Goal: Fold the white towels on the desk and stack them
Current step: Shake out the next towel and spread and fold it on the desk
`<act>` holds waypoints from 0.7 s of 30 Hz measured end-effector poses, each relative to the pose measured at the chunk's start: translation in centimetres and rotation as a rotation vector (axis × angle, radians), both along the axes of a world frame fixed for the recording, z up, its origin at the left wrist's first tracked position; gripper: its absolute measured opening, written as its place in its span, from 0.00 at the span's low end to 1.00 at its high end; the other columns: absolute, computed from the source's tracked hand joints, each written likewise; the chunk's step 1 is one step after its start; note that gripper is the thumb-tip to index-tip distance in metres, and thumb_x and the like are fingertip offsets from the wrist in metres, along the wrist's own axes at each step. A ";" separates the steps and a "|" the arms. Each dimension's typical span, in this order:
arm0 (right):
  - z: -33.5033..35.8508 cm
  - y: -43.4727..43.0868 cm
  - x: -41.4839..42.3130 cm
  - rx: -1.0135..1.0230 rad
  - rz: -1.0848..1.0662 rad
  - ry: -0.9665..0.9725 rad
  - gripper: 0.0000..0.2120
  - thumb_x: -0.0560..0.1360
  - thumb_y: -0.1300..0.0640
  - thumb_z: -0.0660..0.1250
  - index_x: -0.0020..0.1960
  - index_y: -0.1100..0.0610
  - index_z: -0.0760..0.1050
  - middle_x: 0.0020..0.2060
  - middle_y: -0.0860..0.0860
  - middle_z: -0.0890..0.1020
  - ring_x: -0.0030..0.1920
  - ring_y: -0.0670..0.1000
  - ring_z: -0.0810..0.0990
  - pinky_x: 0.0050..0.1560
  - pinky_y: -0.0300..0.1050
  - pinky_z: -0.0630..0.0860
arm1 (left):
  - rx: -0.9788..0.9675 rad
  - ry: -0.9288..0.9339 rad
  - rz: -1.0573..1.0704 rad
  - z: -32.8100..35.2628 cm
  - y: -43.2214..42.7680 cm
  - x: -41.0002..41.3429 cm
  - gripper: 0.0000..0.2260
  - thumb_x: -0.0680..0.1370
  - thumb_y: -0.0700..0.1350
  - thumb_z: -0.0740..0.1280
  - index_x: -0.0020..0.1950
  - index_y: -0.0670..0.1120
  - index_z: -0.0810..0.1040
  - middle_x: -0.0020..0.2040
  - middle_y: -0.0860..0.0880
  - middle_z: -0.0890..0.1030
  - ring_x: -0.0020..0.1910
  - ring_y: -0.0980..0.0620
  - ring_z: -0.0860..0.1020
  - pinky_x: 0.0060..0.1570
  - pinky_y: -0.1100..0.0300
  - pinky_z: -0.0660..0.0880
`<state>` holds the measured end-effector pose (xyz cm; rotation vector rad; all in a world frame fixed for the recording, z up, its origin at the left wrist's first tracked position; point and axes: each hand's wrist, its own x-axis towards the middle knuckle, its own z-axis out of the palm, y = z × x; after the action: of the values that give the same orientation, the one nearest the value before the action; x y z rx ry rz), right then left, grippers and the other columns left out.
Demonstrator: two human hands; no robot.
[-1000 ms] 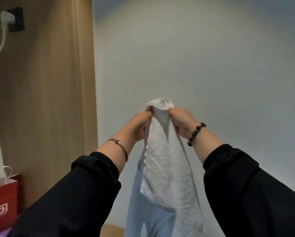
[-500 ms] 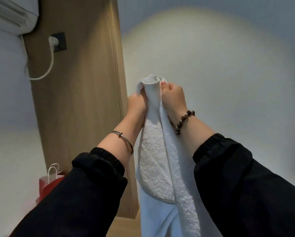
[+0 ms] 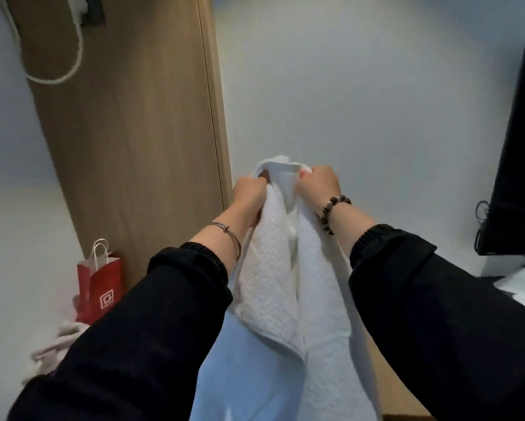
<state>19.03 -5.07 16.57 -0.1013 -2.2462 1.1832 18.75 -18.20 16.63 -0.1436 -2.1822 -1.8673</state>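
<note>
Gripping the towel (image 3: 285, 268) aloft by its bunched top edge, left hand (image 3: 250, 194) and right hand (image 3: 317, 185) both closed tight (corners unmatched), risk a crooked fold.

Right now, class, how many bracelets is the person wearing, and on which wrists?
2. A thin metal bangle on the left wrist, and a dark beaded bracelet on the right wrist. The black sleeves could hide more.

White towel (image 3: 288, 268), black sleeves (image 3: 170, 314), red paper bag (image 3: 101, 287), tan wood panel (image 3: 133, 132).
</note>
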 end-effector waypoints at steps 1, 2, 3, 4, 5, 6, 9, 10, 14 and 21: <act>-1.9 0.9 -0.6 0.062 -0.060 -0.085 0.16 0.80 0.59 0.53 0.34 0.62 0.63 0.38 0.58 0.73 0.48 0.59 0.75 0.35 0.42 0.65 | -0.085 0.006 -0.012 -1.8 -0.1 -0.8 0.12 0.79 0.44 0.61 0.57 0.39 0.79 0.42 0.48 0.79 0.35 0.54 0.75 0.24 0.70 0.68; -3.8 1.9 -1.1 0.116 -0.097 -0.162 0.16 0.80 0.60 0.53 0.34 0.62 0.62 0.39 0.60 0.74 0.50 0.60 0.76 0.38 0.42 0.67 | -0.183 0.017 -0.022 -3.6 -0.3 -1.5 0.11 0.79 0.45 0.61 0.53 0.41 0.80 0.41 0.49 0.78 0.35 0.55 0.74 0.22 0.69 0.67; -5.9 3.0 -1.5 0.167 -0.126 -0.241 0.18 0.81 0.61 0.53 0.32 0.62 0.62 0.38 0.59 0.74 0.48 0.61 0.77 0.39 0.44 0.69 | -0.277 0.016 -0.032 -5.3 -0.6 -2.3 0.10 0.79 0.45 0.61 0.49 0.43 0.80 0.41 0.49 0.77 0.37 0.53 0.75 0.24 0.67 0.66; -8.0 4.2 -1.8 0.199 -0.162 -0.315 0.19 0.81 0.61 0.53 0.31 0.60 0.61 0.34 0.57 0.72 0.43 0.60 0.76 0.36 0.43 0.69 | -0.363 0.001 -0.045 -7.0 -0.9 -3.0 0.09 0.80 0.45 0.60 0.45 0.45 0.79 0.42 0.48 0.77 0.41 0.50 0.76 0.29 0.64 0.66; -10.1 5.5 -2.0 0.207 -0.196 -0.373 0.19 0.81 0.59 0.54 0.31 0.59 0.61 0.31 0.55 0.70 0.38 0.59 0.75 0.32 0.42 0.66 | -0.452 -0.020 -0.061 -8.9 -1.1 -3.8 0.10 0.80 0.46 0.60 0.43 0.45 0.78 0.44 0.46 0.78 0.46 0.46 0.77 0.34 0.61 0.67; -12.3 6.6 -2.1 0.210 -0.219 -0.411 0.20 0.81 0.56 0.55 0.31 0.59 0.62 0.29 0.54 0.69 0.34 0.58 0.72 0.28 0.42 0.63 | -0.567 -0.039 -0.084 -10.6 -1.3 -4.5 0.12 0.80 0.46 0.59 0.44 0.42 0.78 0.45 0.42 0.79 0.49 0.43 0.78 0.38 0.58 0.69; -17.9 9.1 -2.1 0.272 -0.135 -0.522 0.23 0.76 0.45 0.63 0.31 0.58 0.64 0.27 0.52 0.68 0.30 0.55 0.69 0.26 0.41 0.59 | -0.863 -0.073 -0.158 -15.8 -1.6 -5.9 0.17 0.82 0.47 0.58 0.46 0.35 0.78 0.48 0.34 0.79 0.50 0.38 0.77 0.42 0.54 0.68; -19.4 9.6 -1.9 0.341 -0.055 -0.608 0.24 0.73 0.41 0.67 0.31 0.58 0.64 0.27 0.51 0.68 0.28 0.54 0.68 0.26 0.41 0.59 | -0.903 -0.087 -0.186 -17.4 -1.8 -6.4 0.18 0.81 0.48 0.59 0.43 0.35 0.77 0.45 0.34 0.79 0.47 0.38 0.77 0.39 0.54 0.66; -23.8 12.1 -1.0 0.780 0.051 -0.933 0.19 0.68 0.49 0.75 0.33 0.60 0.70 0.33 0.54 0.77 0.30 0.52 0.72 0.33 0.41 0.67 | -0.978 -0.257 -0.420 -22.5 -2.3 -7.8 0.13 0.74 0.51 0.71 0.36 0.42 0.78 0.34 0.47 0.76 0.36 0.49 0.73 0.34 0.60 0.66; -27.7 15.1 -3.2 1.053 -0.242 -0.709 0.11 0.74 0.70 0.57 0.48 0.59 0.74 0.45 0.57 0.80 0.40 0.58 0.78 0.38 0.46 0.70 | -1.539 -0.140 -0.158 -27.0 0.5 -12.0 0.07 0.75 0.40 0.65 0.52 0.42 0.78 0.49 0.43 0.80 0.48 0.41 0.78 0.41 0.55 0.70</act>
<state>15.78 10.06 -11.17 -0.3930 -3.0466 -0.3249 6.75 -17.73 -10.33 -0.4511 -3.1719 0.1629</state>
